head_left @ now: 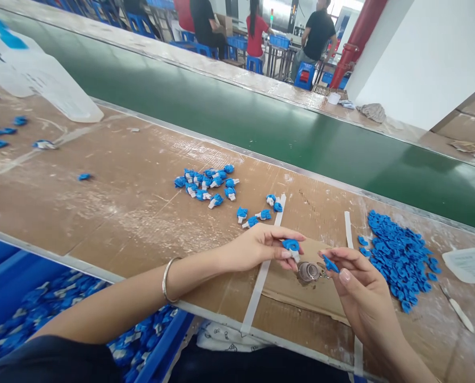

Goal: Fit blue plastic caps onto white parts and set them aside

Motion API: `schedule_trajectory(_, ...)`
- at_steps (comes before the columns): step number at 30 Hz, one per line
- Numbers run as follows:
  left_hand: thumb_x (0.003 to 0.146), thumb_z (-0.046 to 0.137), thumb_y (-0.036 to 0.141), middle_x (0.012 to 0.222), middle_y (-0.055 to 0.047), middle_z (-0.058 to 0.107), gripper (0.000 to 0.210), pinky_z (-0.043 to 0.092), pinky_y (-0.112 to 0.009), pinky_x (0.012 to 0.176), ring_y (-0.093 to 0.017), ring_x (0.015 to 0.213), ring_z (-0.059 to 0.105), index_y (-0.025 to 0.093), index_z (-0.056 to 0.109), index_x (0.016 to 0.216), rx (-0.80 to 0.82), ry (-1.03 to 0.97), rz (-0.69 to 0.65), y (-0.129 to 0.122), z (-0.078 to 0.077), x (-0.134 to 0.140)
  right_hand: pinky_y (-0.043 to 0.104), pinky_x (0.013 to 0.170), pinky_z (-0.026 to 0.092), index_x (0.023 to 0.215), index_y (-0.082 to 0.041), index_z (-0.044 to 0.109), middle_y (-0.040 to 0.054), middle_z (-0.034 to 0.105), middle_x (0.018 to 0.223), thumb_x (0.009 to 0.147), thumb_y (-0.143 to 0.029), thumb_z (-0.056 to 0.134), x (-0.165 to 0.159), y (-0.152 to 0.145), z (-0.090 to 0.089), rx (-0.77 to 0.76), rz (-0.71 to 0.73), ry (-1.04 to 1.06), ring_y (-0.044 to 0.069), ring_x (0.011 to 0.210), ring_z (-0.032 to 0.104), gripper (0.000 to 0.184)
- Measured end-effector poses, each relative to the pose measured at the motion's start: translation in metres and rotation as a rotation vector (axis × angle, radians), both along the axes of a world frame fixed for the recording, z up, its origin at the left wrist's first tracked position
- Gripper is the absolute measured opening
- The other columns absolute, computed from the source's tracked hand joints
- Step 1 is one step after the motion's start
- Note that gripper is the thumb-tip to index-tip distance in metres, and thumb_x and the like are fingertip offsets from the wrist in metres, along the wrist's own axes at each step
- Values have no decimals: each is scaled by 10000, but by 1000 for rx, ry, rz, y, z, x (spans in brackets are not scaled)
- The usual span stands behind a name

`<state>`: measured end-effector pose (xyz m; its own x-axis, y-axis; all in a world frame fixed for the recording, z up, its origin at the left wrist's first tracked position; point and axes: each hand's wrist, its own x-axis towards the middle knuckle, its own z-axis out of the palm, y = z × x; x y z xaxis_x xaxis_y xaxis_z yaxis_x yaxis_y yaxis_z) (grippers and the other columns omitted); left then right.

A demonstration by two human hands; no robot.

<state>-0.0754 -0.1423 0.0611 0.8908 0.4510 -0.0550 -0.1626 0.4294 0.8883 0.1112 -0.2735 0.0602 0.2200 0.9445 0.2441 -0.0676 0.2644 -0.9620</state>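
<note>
- The left hand (pixel 267 247) pinches a blue-and-white part (pixel 291 247) between thumb and fingers, above the counter (pixel 133 197); its white end points down.
- The right hand (pixel 363 284) pinches a small blue piece (pixel 330 264) with the fingertips, probably so that most of it remains uncovered.
- The two held things are near each other but apart, with a small clear cup (pixel 309 271) below, between the hands. It stands on a cardboard sheet (pixel 297 295), which perhaps protects the surface.
- The heap of blue pieces (pixel 399 258) lies just beyond the right hand, likely for easy reach; the group of blue-and-white parts (pixel 205 183) lies beyond the left forearm.
- The counter's near edge runs below both forearms, and its far edge meets a green belt (pixel 237 122).
- Sideways room seems wider on the left; on the right, the heap limits it.
</note>
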Motion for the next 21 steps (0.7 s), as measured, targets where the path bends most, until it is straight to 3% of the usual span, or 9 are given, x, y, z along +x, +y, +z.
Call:
schedule_trajectory(4, 755, 794, 252, 855, -51, 695, 396, 553, -279, 700, -149, 713, 676, 136, 632, 1096, -19, -40, -49, -7, -2, 0, 276, 824, 584, 1116, -298, 665, 49, 703, 1081, 881, -270, 692, -7, 4, 1, 25, -44, -134, 187, 978, 676, 239)
schedule_trajectory(8, 736, 817, 236, 852, -45, 690, 364, 556, -272, 723, -135, 721, 670, 133, 597, 1008, -48, -50, -32, -12, -3, 0, 283, 780, 590, 1086, -284, 672, 48, 706, 1037, 868, -218, 686, -18, 7, 3, 144, -136, -347, 177, 915, 672, 228)
schedule_trajectory(14, 738, 817, 226, 816, -36, 688, 311, 545, -253, 723, -126, 722, 663, 125, 587, 920, -73, -83, -20, -15, -3, 1, 378, 810, 576, 1094, -268, 653, 69, 687, 1076, 885, -145, 634, -24, 14, 2, 249, -92, -529, 229, 1016, 644, 243)
schedule_trajectory(17, 719, 832, 239, 794, -40, 692, 316, 545, -252, 709, -136, 719, 667, 124, 587, 883, -87, -98, -2, -16, -3, 1, 353, 749, 567, 1065, -263, 664, 65, 695, 1072, 881, -85, 620, -25, 14, -1, 368, -143, -706, 212, 939, 654, 260)
schedule_trajectory(21, 700, 843, 265, 745, -36, 688, 335, 532, -233, 645, -121, 638, 648, 118, 578, 843, -92, -82, 30, -17, -6, 1, 372, 768, 535, 1188, -219, 620, 106, 672, 1156, 904, -85, 567, -30, 10, -6, 487, -183, -941, 222, 948, 640, 319)
